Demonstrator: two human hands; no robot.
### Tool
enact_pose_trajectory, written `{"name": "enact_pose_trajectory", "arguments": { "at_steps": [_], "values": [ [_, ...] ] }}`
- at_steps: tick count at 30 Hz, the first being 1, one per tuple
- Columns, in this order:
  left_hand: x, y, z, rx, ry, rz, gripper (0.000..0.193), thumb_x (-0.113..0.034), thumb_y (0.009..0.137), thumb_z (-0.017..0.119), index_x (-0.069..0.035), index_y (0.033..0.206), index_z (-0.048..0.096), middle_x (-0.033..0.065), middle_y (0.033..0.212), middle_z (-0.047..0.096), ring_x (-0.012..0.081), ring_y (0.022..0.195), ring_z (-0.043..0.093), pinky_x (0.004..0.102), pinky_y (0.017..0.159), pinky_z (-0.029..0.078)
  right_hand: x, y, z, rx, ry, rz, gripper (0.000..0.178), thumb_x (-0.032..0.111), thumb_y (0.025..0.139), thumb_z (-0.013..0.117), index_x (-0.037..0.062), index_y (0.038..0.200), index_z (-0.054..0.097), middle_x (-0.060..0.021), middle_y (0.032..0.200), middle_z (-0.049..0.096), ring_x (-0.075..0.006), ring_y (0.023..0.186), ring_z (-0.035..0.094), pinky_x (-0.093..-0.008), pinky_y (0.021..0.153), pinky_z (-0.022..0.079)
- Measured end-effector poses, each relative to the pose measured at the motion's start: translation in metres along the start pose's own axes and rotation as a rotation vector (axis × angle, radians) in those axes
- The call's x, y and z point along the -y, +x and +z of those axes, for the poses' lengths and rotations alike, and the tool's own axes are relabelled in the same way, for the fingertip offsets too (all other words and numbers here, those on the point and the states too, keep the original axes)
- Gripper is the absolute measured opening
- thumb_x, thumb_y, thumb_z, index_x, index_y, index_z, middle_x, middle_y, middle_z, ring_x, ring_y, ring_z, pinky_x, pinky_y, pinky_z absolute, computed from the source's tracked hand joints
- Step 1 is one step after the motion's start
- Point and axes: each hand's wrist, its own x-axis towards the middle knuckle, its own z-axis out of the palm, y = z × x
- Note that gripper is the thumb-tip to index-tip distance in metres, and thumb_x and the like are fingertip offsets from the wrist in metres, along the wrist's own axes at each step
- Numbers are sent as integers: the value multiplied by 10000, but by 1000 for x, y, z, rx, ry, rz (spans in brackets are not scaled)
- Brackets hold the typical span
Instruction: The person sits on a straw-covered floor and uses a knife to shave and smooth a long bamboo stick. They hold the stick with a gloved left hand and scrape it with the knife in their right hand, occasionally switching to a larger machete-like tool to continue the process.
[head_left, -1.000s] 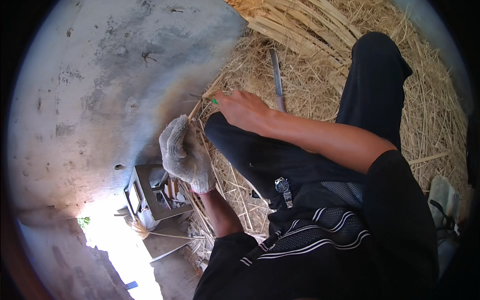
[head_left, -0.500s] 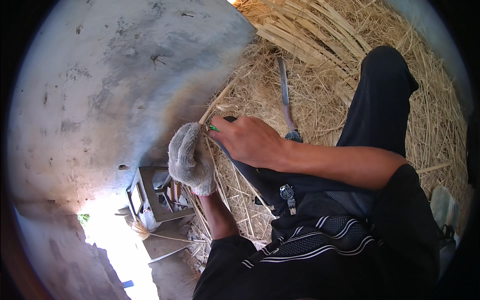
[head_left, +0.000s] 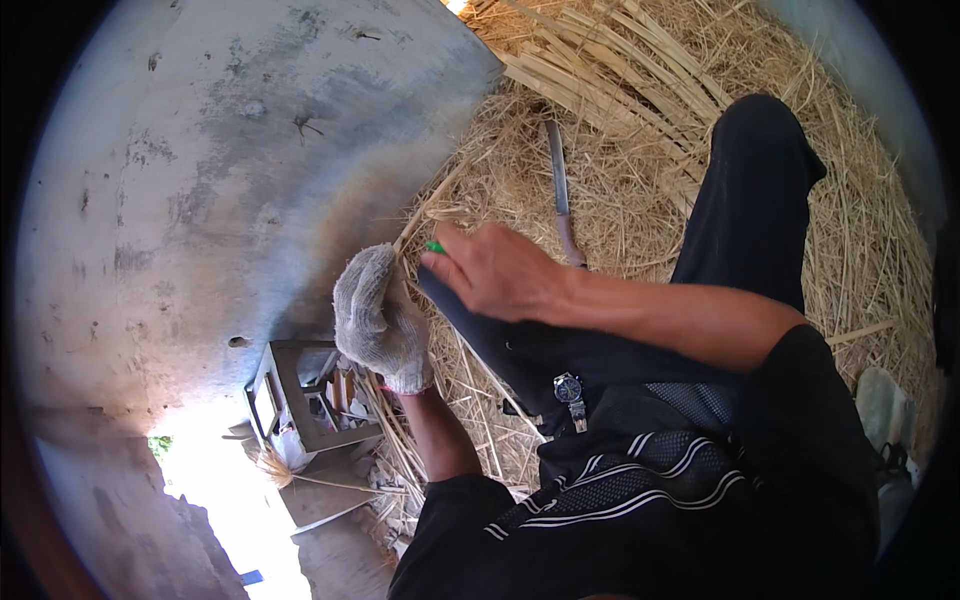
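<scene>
My left hand (head_left: pixel 380 315), in a grey knitted glove, is closed around a thin pale strip (head_left: pixel 409 229), like split bamboo, which slants up past the fingertips. Just to its right, my bare right hand (head_left: pixel 505 275) is closed on a small green object (head_left: pixel 435 246). Only a bit of green shows above the thumb, so its kind is hidden. The right fist is held over my dark-trousered leg (head_left: pixel 530 355), a small gap from the glove. Beyond the hands, a long-bladed knife (head_left: pixel 559 175) lies on the shavings.
Curly pale shavings (head_left: pixel 640 225) cover the floor, with a pile of long flat strips (head_left: pixel 590 85) at the far side. A stained wall (head_left: pixel 220 190) stands close on the left. Below it sits a box-like frame (head_left: pixel 300 400) holding odds and ends. A wristwatch (head_left: pixel 570 388) rests at my waist.
My right hand has drawn slightly away from the glove, and more of the green object shows. My left hand keeps its grip on the strip. The whole view has shifted a little.
</scene>
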Motion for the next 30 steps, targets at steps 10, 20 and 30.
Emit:
{"name": "enact_pose_trajectory", "arguments": {
  "at_steps": [10, 20, 30],
  "values": [
    [7, 0, -6, 75, -25, 98, 209, 73, 757, 691, -54, 921, 719, 97, 920, 727, 272, 884, 700, 360, 822, 550, -4, -4, 14, -193, -92, -193, 318, 265, 1000, 493, -32, 889, 521, -233, 552, 567, -430, 509, 600, -486, 482, 476],
    [9, -7, 0, 72, -105, 86, 204, 68, 795, 634, -20, 968, 697, 124, 953, 703, 247, 885, 677, 326, 785, 538, -42, 14, 7, -139, -222, 5, 416, 304, 1003, 477, -102, 1013, 567, -301, 696, 630, -483, 719, 654, -514, 631, 532],
    [0, 4, 1, -7, -149, -125, 161, 12, 823, 679, -35, 976, 697, 112, 950, 705, 239, 859, 675, 319, 753, 540, 7, -2, 2, -173, 6, -118, 353, 274, 1011, 471, -40, 857, 529, -249, 548, 549, -448, 544, 603, -503, 517, 481]
  ]
}}
